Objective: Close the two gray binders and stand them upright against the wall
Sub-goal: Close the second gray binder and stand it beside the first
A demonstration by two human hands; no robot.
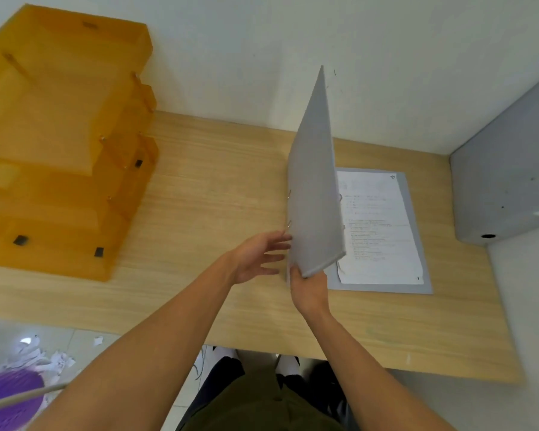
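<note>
Head view gives me one gray binder (383, 231) lying open on the desk (218, 188), right of centre, its back cover flat with a printed sheet facing up. My right hand (308, 290) pinches the near corner of the front cover (313, 194), which is swung up to roughly vertical, edge-on to me. I judge this to be the closing step, the cover held at the corner so it can pivot on the spine. My left hand (257, 256) is spread wide, fingers loose, just beside the cover's near edge and holding nothing; it looks placed to steady or push the cover over, though I cannot tell whether the fingertips touch it.

The binder's long axis runs away from me toward the wall (293, 57), spine on the left side of the sheet, and the raised cover's far corner points up against the wall.

A second gray binder (504, 181) appears to sit at the far right, already shut. An orange tray stack (63, 144) stands well apart on the left.
</note>
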